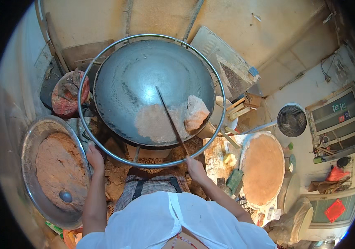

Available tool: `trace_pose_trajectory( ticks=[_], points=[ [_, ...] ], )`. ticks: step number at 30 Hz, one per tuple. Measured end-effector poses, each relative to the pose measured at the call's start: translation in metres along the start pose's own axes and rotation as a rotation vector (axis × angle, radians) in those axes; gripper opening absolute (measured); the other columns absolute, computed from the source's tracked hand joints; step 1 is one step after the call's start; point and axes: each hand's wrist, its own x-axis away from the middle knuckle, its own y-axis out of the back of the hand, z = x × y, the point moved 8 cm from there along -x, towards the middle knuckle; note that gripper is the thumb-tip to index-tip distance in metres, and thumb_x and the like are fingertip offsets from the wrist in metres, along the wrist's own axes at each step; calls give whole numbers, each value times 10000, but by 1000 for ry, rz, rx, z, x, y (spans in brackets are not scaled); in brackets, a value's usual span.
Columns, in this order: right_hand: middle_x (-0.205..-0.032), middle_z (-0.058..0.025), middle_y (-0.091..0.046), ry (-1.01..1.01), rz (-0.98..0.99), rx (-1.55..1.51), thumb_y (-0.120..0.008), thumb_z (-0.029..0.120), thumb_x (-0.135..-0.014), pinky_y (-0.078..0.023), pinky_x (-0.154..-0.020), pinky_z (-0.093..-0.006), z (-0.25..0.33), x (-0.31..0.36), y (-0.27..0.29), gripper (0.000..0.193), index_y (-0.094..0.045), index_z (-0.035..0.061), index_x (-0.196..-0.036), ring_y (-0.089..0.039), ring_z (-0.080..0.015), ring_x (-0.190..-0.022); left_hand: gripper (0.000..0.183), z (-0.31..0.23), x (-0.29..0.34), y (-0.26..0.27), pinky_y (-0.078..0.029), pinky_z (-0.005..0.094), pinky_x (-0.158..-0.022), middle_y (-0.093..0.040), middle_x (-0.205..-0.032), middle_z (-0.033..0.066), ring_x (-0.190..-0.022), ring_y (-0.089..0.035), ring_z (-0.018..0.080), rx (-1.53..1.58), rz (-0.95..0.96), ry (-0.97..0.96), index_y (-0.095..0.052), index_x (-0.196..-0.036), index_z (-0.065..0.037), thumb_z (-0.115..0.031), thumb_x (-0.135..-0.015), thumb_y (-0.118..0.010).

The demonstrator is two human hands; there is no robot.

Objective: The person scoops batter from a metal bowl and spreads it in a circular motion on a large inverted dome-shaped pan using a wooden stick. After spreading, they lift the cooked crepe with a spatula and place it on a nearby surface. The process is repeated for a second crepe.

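My right hand [195, 167] is closed on the near end of a long, dark, narrow scraper [170, 117]. The blade reaches across a wide, dark round griddle [144, 70]. Under and beside the blade lies a thin, pale brown patch of batter [152, 123], spread over the griddle's near part. To its right, a thick lump of pinkish-brown dough [195, 114] rests on the griddle near its edge. A shiny metal ring [157, 165] runs around the griddle. At the ring's lower left my left hand [95, 157] has its fingers curled against the tube.
A large metal basin [30, 174] at left holds brown dough and a round dark ladle bowl [65, 196]. Behind it stands a red-lined bucket [63, 103]. On the right, a stack of round flat pancakes [263, 170] lies on a table by a green block [234, 181]. A fan [291, 120] stands beyond.
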Motion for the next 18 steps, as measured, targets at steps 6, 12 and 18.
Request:
trace_pose_trajectory(
  ticks=[6,12,18],
  points=[
    [-733,-277,-589,-271,-4,-6,-283,359,-1022,-443,-617,-511,-14,-66,28,551,-555,-63,-793,-593,-433,-730,560,-1,60,-19,-462,339,-586,-585,-789,145,-616,-564,232,62,2,20,-571,-1079,36,-481,-994,-375],
    [-866,-305,-589,-227,-66,-9,-288,379,-1019,-454,-719,-516,-42,3,30,513,-552,-32,-860,-582,-475,-807,571,-45,48,-40,-479,420,-564,-538,-804,202,-645,-559,298,76,122,228,-474,-1079,112,-448,-990,-409],
    [-843,-340,-578,-255,18,-156,-276,348,-1021,-449,-713,-519,32,-28,18,537,-558,-98,-919,-562,-497,-852,611,-4,-10,6,-421,452,-775,-609,-815,215,-788,-574,364,11,-100,-60,-574,-879,106,-452,-998,-356]
  ],
)
